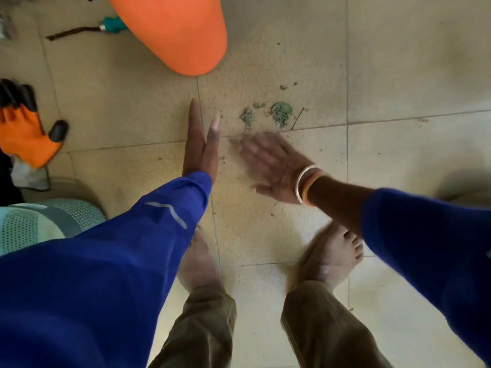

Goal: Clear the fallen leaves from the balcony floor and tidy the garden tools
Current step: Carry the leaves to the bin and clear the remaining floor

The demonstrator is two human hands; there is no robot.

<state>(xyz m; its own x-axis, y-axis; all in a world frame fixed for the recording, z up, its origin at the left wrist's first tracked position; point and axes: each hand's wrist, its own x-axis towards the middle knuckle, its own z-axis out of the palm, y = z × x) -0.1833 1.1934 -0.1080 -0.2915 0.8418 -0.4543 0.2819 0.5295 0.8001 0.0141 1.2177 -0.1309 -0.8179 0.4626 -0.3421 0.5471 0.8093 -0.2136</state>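
Floor tiles (292,35) were beige with grey grout lines; leaf fragments (281,112) were dull green. Glove (24,134) was orange with black fingertips. Both sleeves (106,261) were blue.

The floor tiles (398,75) look matt and gritty, strewn with dry, crumbly leaf bits (281,112). The orange object (175,30) looks like smooth plastic with a dull sheen, and the glove (24,134) like orange cloth with black rubbery fingertips. The blue sleeve (106,261) is smooth synthetic cloth; the bangle (301,181) is shiny metal.

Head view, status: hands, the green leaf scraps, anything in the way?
Left hand open, fingers straight; right hand open, blurred. Crumbled green leaf scraps lie loose on the beige floor tiles, just ahead of both hands. Nothing blocks them.
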